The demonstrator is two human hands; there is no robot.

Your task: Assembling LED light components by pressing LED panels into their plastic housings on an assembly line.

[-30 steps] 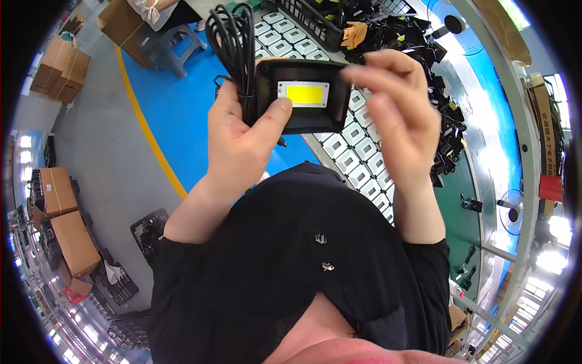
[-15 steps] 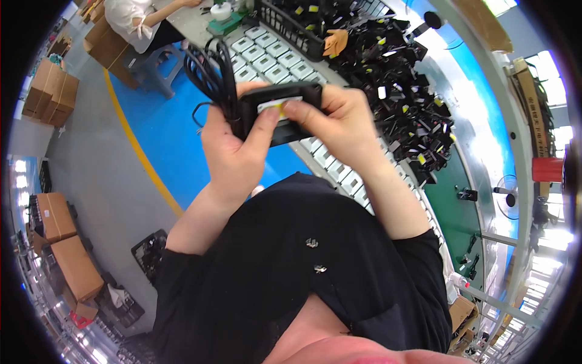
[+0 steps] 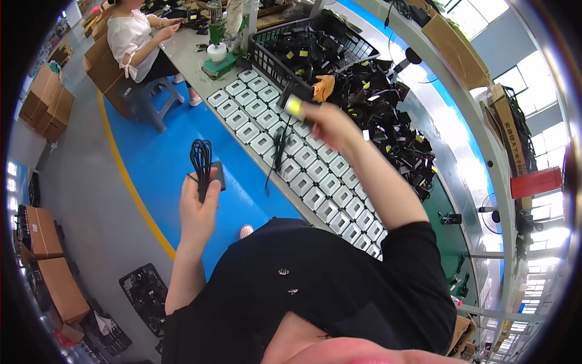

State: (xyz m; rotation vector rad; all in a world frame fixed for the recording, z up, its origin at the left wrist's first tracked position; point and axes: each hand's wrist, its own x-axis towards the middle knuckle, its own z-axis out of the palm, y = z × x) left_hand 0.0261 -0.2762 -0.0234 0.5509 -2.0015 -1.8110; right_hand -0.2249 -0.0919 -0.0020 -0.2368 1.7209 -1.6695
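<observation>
My left hand point(image 3: 199, 203), lower left of the worktable, is closed around a dark box-shaped device with a coiled black cable point(image 3: 201, 156) bundled above it. My right hand point(image 3: 334, 126) reaches over the table with a black box-shaped device point(image 3: 290, 98) pinched at the fingertips. A yellow label shows on that device, and its tied black cable point(image 3: 279, 147) dangles below. Underneath lie rows of square white-and-grey pieces with dark corners point(image 3: 262, 143). An orange cloth or glove point(image 3: 324, 87) lies just beyond my right hand.
A black plastic crate point(image 3: 260, 53) full of dark devices stands at the far side, with a large heap of black devices point(image 3: 388, 136) to its right. A small green hand press point(image 3: 219, 65) is at the far left. Beyond it, a co-worker point(image 3: 138, 45) sits by a grey stool point(image 3: 145, 103).
My hands were together on the black devices and have separated. The right has moved out over the table with one device; the left has lowered leftward with the other.
</observation>
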